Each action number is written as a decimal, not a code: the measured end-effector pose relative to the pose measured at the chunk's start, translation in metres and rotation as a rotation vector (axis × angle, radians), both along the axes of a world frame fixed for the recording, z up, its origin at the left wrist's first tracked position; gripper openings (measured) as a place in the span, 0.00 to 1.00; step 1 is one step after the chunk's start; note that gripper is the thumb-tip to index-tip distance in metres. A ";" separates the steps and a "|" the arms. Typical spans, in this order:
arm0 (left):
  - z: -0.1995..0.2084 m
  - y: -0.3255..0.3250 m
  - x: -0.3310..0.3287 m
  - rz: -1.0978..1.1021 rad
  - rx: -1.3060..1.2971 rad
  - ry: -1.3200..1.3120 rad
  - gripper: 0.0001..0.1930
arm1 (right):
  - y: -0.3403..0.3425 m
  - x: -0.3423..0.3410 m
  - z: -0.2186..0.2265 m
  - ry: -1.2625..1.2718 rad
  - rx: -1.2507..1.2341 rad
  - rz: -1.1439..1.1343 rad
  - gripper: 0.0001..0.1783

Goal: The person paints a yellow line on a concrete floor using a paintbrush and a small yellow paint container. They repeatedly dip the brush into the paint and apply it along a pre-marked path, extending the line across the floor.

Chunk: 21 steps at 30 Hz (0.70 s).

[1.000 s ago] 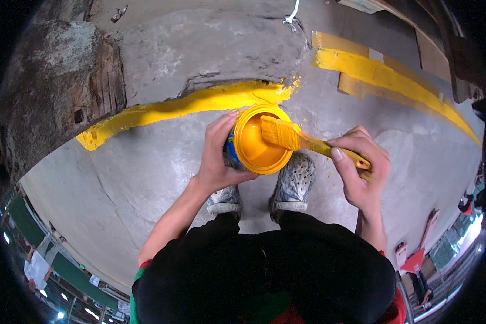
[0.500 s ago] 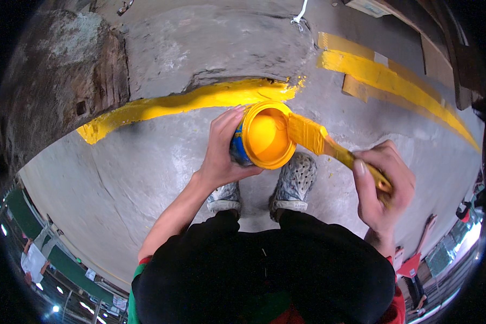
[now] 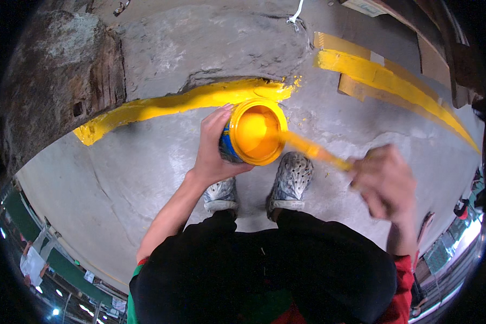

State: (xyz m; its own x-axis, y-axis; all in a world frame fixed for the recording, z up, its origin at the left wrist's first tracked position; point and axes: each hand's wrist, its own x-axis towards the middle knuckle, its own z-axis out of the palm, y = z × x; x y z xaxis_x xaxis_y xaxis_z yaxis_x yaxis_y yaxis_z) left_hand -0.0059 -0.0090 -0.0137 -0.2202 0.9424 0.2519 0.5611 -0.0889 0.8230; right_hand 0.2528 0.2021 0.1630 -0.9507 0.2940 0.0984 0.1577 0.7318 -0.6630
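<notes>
An uncovered paint can (image 3: 258,157) with a blue side and a yellow-smeared rim is gripped around its body by my left hand (image 3: 209,144). The can tilts so that yellow paint (image 3: 254,129) shows inside. My right hand (image 3: 384,181), smeared by motion, is closed on the handle of a yellow-coated paintbrush (image 3: 313,149). The brush's tip meets the right side of the can's rim. Beyond the can, a wet yellow stripe (image 3: 200,95) runs along the grey floor (image 3: 156,146), its right end ragged near the can.
Another yellow stripe (image 3: 383,75), bordered by brown tape (image 3: 352,87), curves away at the right. A rough dark block (image 3: 65,70) stands at the far left. My shoes (image 3: 291,181) are below the can. A white cord (image 3: 295,16) lies at the back. Another person (image 3: 33,264) shows at lower left.
The brush has turned edge-on and its tip has shifted at the can's rim. My right hand has rotated around the handle. The can sits slightly further left in view.
</notes>
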 end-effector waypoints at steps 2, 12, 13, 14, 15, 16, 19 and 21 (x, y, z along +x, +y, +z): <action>-0.003 -0.003 0.000 0.048 0.017 -0.004 0.61 | -0.001 0.009 -0.027 0.024 -0.132 -0.395 0.10; 0.003 -0.027 -0.001 0.218 -0.119 0.093 0.61 | -0.014 -0.020 -0.168 0.037 -0.211 -0.987 0.10; 0.004 -0.028 -0.001 0.235 -0.138 0.095 0.61 | -0.014 -0.019 -0.165 0.066 -0.022 -0.906 0.09; 0.006 -0.030 0.000 0.250 -0.141 0.082 0.61 | -0.012 -0.017 -0.158 0.095 0.077 -0.896 0.06; 0.008 -0.031 0.000 0.255 -0.134 0.081 0.61 | -0.009 -0.016 -0.151 0.087 0.094 -0.892 0.05; 0.008 -0.031 0.000 0.266 -0.125 0.071 0.61 | -0.008 -0.017 -0.145 0.079 0.112 -0.891 0.05; 0.009 -0.031 0.001 0.271 -0.144 0.061 0.62 | -0.017 -0.029 -0.135 0.091 0.121 -0.842 0.05; 0.009 -0.030 0.001 0.280 -0.157 0.072 0.62 | -0.027 -0.039 -0.139 0.122 0.066 -0.764 0.06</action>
State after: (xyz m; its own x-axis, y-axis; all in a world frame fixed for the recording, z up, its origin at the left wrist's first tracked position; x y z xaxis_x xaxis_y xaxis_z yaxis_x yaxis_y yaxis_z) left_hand -0.0046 -0.0393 -0.0051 -0.4635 0.8760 0.1331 0.6031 0.2019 0.7717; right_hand 0.2141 0.1747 0.0242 -0.4675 0.8537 0.2294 0.5632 0.4876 -0.6671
